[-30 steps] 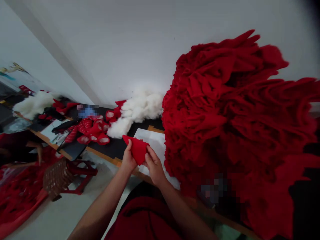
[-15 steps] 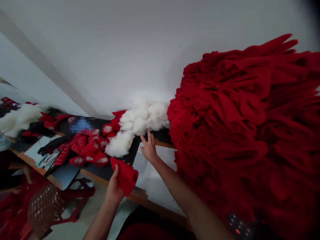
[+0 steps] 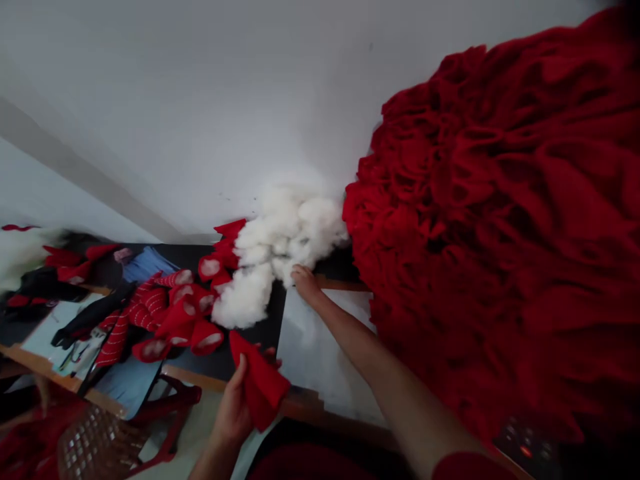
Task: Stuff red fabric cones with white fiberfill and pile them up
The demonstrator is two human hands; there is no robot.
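My left hand (image 3: 237, 407) is wrapped around a red cone-shaped felt piece (image 3: 259, 383), its point tilted up and to the left. Over the far edge of a white sheet (image 3: 320, 340), my right hand (image 3: 306, 281) has its fingers curled into the near edge of a heap of white fluffy stuffing (image 3: 295, 230). A separate tuft of stuffing (image 3: 244, 293) lies left of that hand. Several red cones (image 3: 183, 319) with white filling showing in their openings lie left of the tuft, together with red cones with white stripes (image 3: 146, 305).
A tall pile of red felt pieces (image 3: 480, 233) rises on the right against the wall (image 3: 200, 100). Blue cloth (image 3: 149, 265) and black items (image 3: 90, 313) lie farther left. A plastic chair (image 3: 95, 437) stands at lower left, near another person's arm (image 3: 43, 393).
My right hand went from spread fingers beside the stuffing to fingers closed at its edge. The red cone in my left hand sits slightly lower and farther right in view. The camera view shifted.
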